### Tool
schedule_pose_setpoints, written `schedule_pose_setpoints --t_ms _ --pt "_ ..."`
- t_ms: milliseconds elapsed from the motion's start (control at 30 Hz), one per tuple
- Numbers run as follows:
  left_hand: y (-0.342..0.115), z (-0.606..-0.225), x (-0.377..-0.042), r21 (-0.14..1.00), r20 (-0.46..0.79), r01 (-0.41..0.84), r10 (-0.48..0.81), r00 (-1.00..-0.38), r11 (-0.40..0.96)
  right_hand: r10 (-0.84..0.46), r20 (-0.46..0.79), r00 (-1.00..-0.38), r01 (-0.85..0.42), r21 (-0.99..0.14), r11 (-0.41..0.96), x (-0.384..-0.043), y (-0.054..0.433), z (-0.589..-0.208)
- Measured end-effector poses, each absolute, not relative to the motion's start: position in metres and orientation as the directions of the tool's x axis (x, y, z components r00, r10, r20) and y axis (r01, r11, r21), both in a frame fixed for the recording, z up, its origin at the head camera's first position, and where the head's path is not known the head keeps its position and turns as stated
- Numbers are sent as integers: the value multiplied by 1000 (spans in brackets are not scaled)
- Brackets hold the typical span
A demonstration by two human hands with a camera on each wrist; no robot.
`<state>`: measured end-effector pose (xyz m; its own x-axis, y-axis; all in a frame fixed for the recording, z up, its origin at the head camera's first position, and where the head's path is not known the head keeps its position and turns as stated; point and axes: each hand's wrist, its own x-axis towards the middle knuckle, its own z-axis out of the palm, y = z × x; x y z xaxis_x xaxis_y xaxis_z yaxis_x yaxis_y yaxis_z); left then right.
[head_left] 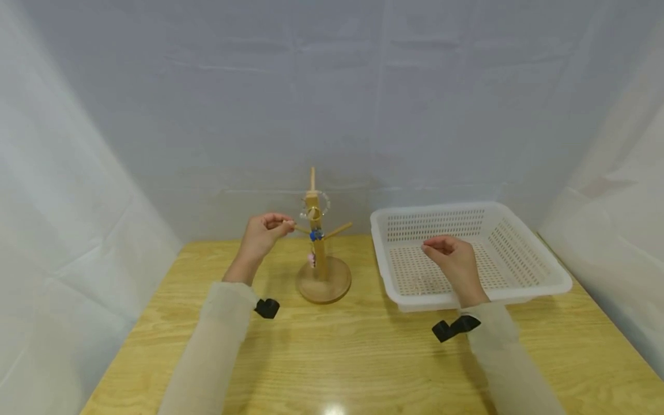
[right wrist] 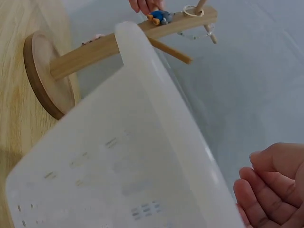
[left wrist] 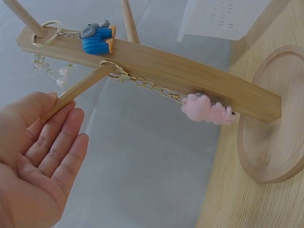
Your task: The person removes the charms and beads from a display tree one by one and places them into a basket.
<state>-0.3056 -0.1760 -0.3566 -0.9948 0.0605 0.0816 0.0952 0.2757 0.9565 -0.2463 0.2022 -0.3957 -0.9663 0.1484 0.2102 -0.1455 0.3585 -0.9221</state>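
Beside the wooden stand (head_left: 320,253), my left hand (head_left: 264,233) pinches the tip of one of its slanted pegs (left wrist: 80,90) between thumb and fingers. A keychain with a pink figure (left wrist: 197,107) hangs by its gold clasp and chain from that peg. Higher on the post, a keychain with a blue and grey figure (left wrist: 97,39) hangs from a ring round another peg. A beaded bracelet (head_left: 325,202) hangs near the top. My right hand (head_left: 453,259) is over the white basket (head_left: 381,253), fingers loosely curled and thumb near the index finger; nothing shows between them.
The stand's round base (head_left: 337,285) rests on the wooden table (head_left: 332,346), left of the basket. A bare peg (head_left: 339,229) sticks out to the right. Faint small pinkish things (head_left: 417,283) lie in the basket. White sheets (head_left: 337,104) hang behind and at both sides.
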Motion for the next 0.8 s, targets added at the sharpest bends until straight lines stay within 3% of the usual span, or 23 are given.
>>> schedule_pose_setpoints --t_ms 400,800 --pt "-178 -358 -306 957 93 105 54 -994 272 -36 285 -958 -285 -925 251 -240 166 -397" --pt "-178 -357 -307 959 85 99 62 -994 264 -87 328 -941 -339 -913 228 -244 132 -395"
